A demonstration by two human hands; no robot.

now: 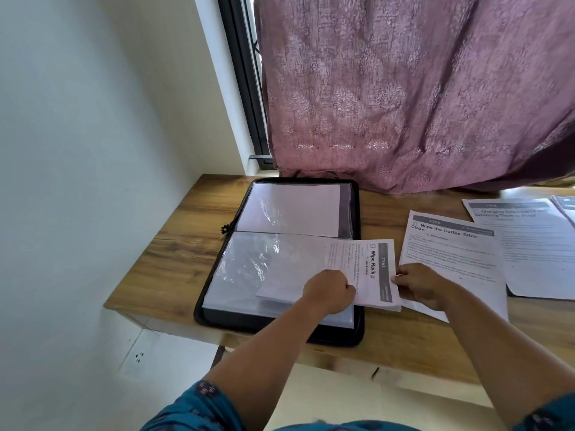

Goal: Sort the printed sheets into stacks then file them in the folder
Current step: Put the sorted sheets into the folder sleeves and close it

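A black zip folder [357, 213] lies open on the wooden table, its clear plastic sleeves showing. A printed sheet headed "Wipe Railing" [370, 269] lies sideways, partly inside the lower sleeve [249, 265]. My left hand [328, 290] grips the sheet's near edge with curled fingers. My right hand [420, 284] pinches the sheet's right end. To the right lies a stack headed "Wipe the Coffee Table Clean" [454, 247], and further right another printed stack [535, 244].
A mauve patterned curtain [404, 88] hangs onto the back of the table [174, 244]. A white wall stands at the left, with a wall socket [139, 356] low down. One more sheet [566, 206] shows at the far right edge.
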